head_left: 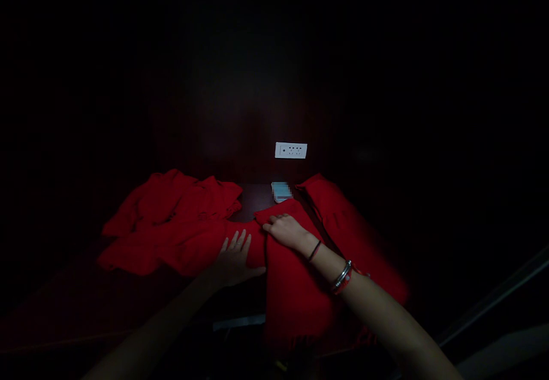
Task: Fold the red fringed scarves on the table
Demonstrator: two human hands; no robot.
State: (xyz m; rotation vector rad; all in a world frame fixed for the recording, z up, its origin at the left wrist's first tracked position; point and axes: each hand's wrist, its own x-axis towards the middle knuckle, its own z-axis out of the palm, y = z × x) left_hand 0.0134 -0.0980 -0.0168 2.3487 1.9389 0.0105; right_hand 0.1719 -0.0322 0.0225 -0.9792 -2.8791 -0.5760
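The scene is very dark. A red cloth [295, 288] lies folded lengthwise on a dark table in front of me. My right hand [286, 230] rests palm down on its far end, fingers spread flat. My left hand [235, 260] lies flat beside it on the left, fingers stretched out on red fabric. A crumpled heap of red cloth [171, 220] spreads to the left of my left hand. Another red cloth [343, 220] runs along the right side, partly under my right forearm, which wears bracelets.
A white wall socket plate [290, 150] sits on the dark wall behind the table. A small pale blurred object [281, 191] lies at the table's back, between the red cloths. A pale edge [497, 294] shows at lower right.
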